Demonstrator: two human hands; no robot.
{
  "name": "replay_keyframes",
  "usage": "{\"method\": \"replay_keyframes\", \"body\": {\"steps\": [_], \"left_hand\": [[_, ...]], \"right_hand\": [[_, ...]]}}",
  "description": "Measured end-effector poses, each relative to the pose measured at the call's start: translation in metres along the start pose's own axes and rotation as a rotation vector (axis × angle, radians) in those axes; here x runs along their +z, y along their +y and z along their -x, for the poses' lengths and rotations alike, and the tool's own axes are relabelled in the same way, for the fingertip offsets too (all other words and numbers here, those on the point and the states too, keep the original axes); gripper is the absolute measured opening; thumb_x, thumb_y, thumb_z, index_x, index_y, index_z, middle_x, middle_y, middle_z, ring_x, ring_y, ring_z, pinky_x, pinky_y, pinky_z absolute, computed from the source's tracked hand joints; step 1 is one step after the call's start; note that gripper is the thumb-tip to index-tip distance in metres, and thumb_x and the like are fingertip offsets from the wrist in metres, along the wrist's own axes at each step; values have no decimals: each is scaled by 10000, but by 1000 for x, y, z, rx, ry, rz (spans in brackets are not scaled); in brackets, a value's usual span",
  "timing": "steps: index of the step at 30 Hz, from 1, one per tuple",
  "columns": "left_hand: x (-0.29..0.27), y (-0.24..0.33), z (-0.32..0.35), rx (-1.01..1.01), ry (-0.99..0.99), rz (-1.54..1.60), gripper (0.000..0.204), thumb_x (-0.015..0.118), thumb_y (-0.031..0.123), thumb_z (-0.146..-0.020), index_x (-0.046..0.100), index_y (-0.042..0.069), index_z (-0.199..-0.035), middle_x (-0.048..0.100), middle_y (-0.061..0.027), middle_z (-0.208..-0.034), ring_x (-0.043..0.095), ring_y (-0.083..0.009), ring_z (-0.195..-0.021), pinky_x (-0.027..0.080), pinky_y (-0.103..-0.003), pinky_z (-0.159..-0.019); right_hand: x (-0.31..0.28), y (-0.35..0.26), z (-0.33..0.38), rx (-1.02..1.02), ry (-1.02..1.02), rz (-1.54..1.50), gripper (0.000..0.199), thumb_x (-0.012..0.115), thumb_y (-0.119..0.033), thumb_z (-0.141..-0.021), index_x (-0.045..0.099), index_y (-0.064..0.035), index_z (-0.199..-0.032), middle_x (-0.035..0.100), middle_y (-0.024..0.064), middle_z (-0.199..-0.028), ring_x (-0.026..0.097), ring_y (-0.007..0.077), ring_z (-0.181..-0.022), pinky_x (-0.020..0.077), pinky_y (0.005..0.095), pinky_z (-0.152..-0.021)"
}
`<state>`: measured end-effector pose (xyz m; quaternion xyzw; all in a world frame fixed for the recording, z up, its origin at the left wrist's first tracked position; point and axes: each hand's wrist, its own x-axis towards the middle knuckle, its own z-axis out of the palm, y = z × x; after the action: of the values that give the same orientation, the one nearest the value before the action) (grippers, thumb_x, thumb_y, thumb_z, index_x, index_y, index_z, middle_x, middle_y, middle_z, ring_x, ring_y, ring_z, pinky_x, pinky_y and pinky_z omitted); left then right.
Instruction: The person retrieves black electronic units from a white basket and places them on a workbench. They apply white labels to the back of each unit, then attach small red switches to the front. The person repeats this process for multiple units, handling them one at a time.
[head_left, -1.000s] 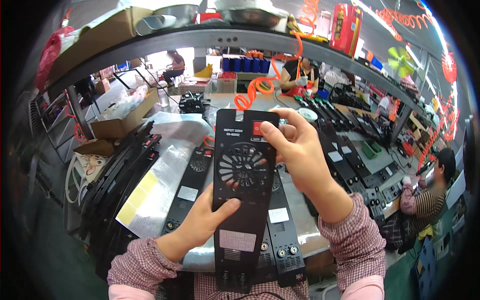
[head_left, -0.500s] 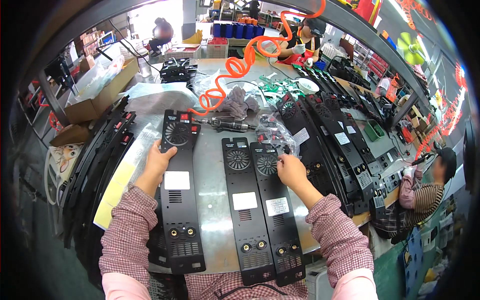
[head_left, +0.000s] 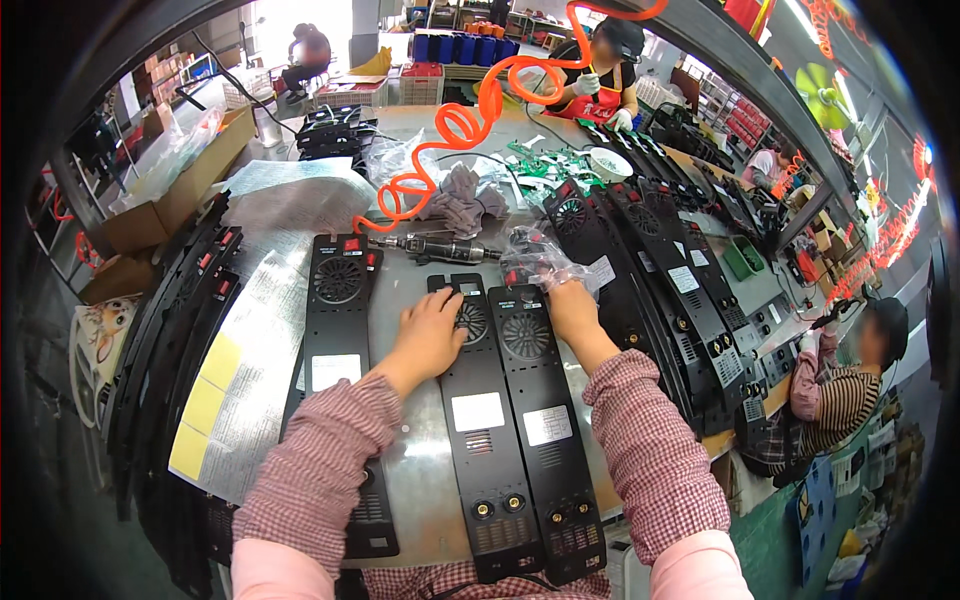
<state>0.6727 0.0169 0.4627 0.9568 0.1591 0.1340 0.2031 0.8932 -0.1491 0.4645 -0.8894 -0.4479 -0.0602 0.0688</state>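
Two long black panels with round fan grilles lie side by side before me. My left hand (head_left: 425,338) rests on the upper left edge of the middle panel (head_left: 490,455), thumb apart from the fingers. At the top of the right panel (head_left: 555,470) is my right hand (head_left: 578,312), its fingertips at a clear plastic bag (head_left: 540,258) and partly hidden there. A red rocker switch (head_left: 513,277) shows beside the bag. Left of my left hand lies another black panel (head_left: 340,290) with red switches fitted, partly covered by my forearm.
A power screwdriver (head_left: 445,248) on a coiled orange hose (head_left: 480,118) lies behind the panels. Grey gloves (head_left: 462,203) and green-white parts (head_left: 545,170) lie beyond. Stacked black panels (head_left: 660,290) stand right, more panels left. Co-workers sit at the far side and at right.
My left hand has left the left panel and moved right onto the middle panel. My right hand has risen from the right panel's grille to the plastic bag.
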Motion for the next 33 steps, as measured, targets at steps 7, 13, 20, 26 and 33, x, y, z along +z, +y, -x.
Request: {"method": "replay_keyframes", "body": {"steps": [7,13,20,26,33], "left_hand": [[14,-2,-54,-263,-71,-96,753,669,471,-847,462,48,-1435,420,-153,-1476,381,-344,-1345,320,-502,-1083],[-3,-14,-64,-373,-54,-17,758,785,533,-712,593,104,-1306,487,-147,-1284,414,-343,-1271,327,-485,-1071],[-48,-23,-50,-334,95,362,701,874,319,-718,558,76,-1296,506,-177,-1239,577,-305,-1080,505,-369,-914],[-88,-8,-24,-252,310,890,619,782,-6,-791,517,53,-1347,600,-116,-1221,640,-161,-924,538,-272,-769],[-127,16,4,-398,113,1649,314,767,146,-863,607,30,-1107,704,-67,-940,690,-137,-830,580,-298,-750]], "right_hand": [[4,17,-10,-136,70,74,490,581,-61,-862,532,-127,-1345,567,182,-1236,647,372,-1003,559,446,-809],[12,12,-11,-69,124,51,402,679,-107,-815,571,-111,-1202,567,178,-1190,662,399,-920,548,497,-736],[21,16,-11,-47,129,235,299,595,-105,-870,618,-69,-1166,611,194,-1128,665,369,-946,548,440,-781],[3,5,0,-29,145,132,223,573,-50,-847,643,-44,-1058,688,173,-965,680,326,-923,537,425,-792],[-68,-32,59,-162,363,-674,314,651,-7,-870,582,23,-1175,648,170,-1089,666,264,-993,546,383,-840]]}}
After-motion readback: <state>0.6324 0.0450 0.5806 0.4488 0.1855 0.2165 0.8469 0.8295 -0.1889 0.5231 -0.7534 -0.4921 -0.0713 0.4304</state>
